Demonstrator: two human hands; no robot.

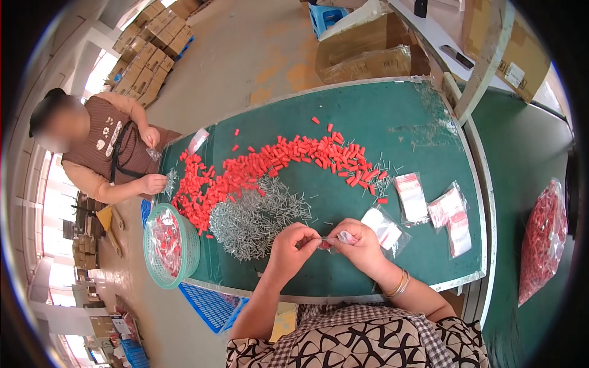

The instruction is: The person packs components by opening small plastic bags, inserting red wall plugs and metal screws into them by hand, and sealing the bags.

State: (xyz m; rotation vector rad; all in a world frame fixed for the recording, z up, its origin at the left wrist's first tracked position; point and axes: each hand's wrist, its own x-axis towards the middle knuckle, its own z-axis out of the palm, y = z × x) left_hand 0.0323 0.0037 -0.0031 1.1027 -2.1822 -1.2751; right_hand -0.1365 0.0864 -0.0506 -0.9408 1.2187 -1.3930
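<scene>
Close to the front edge of the table, my left hand (292, 250) and my right hand (361, 248) pinch a small clear plastic bag (326, 244) between them. Something red shows inside the bag, partly hidden by my fingers. Just beyond my left hand spreads a heap of grey metal screws (251, 218). A long curved band of small red plastic plugs (264, 164) lies behind the screws, with some screws mixed in at its right end. Beside my right hand is a packet of clear bags (383, 230).
More bag packets (411, 196) lie on the green table (374, 110). A green basket (153, 270) of filled bags stands at the left edge. Across the table, a co-worker (110, 141) handles a small bag. A large red-filled bag (543, 245) is at right; a carton (368, 55) stands behind.
</scene>
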